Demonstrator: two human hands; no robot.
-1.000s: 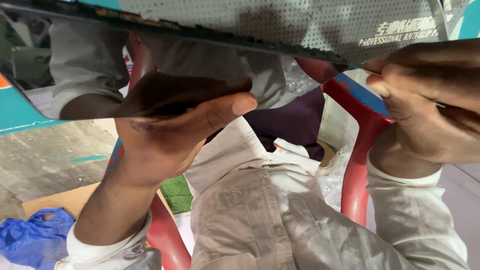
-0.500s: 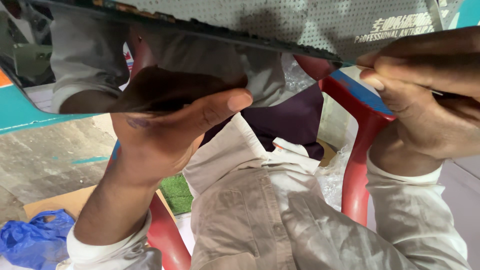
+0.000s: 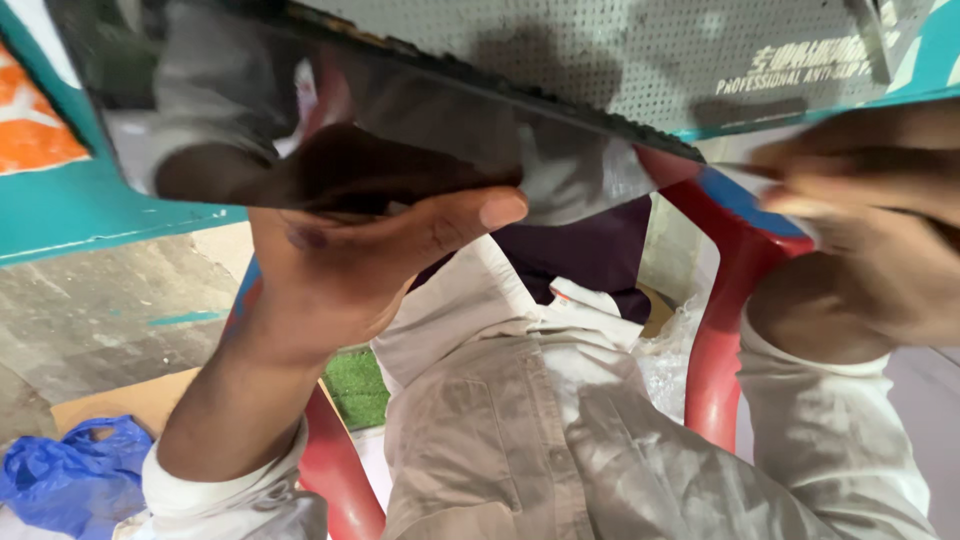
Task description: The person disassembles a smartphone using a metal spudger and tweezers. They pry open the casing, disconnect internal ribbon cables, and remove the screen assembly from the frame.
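Note:
A dark, glossy flat panel (image 3: 420,120) is held up close in front of me, and its surface mirrors my sleeve and arm. My left hand (image 3: 340,270) grips its lower edge, thumb stretched along the underside. My right hand (image 3: 870,220) is at the far right, blurred, with its fingers pinched together just beyond the panel's right corner. Whether it holds anything is unclear. Behind the panel lies a grey perforated mat (image 3: 620,60) on a teal table top (image 3: 60,210).
Below are my pale shirt and lap, between red curved chair legs (image 3: 725,330). On the concrete floor at lower left lie a blue plastic bag (image 3: 70,480), a cardboard sheet (image 3: 130,400) and a patch of green turf (image 3: 355,385).
My right hand has pulled away to the right from the panel's corner and is now blurred. The left hand keeps its grip; the panel has tilted slightly.

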